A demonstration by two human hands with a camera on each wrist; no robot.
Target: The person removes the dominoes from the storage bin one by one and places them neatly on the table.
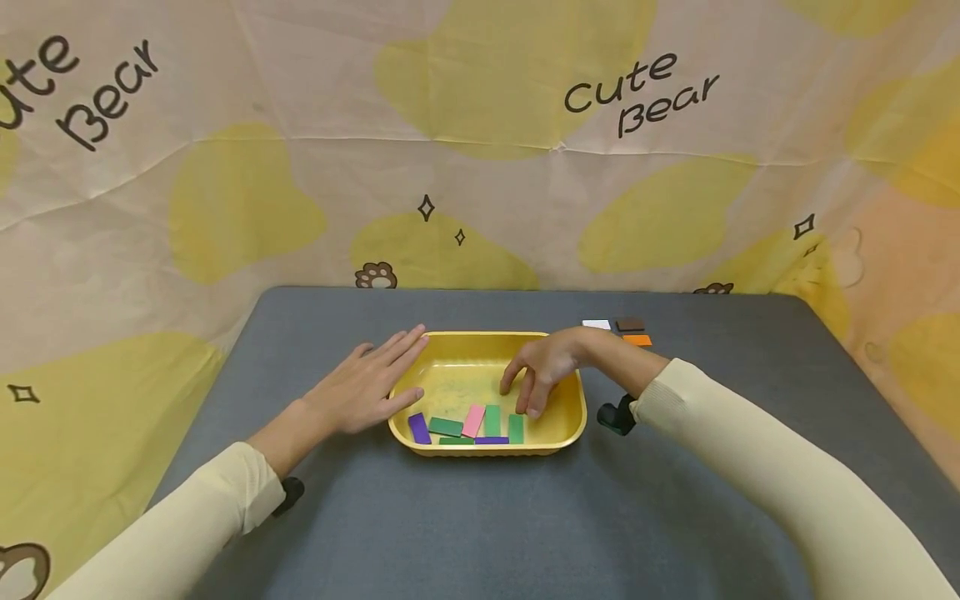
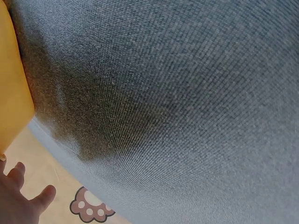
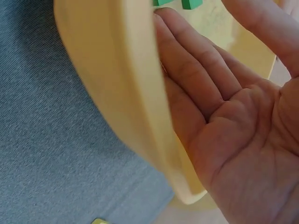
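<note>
A yellow tray stands on the table, with small flat blocks along its near side: a pink block, purple ones such as the purple block, and several green ones such as the green block. My left hand lies at the tray's left rim, fingers straight and pointing away. Over the right wall, my right hand reaches down inside, fingers loosely bent beside the rightmost green block. In the right wrist view the palm holds nothing, and the fingertips are partly hidden behind the tray wall.
Behind the tray's right corner lie a white block, a dark brown block and an orange block on the grey table. A printed cloth hangs behind the table's far edge.
</note>
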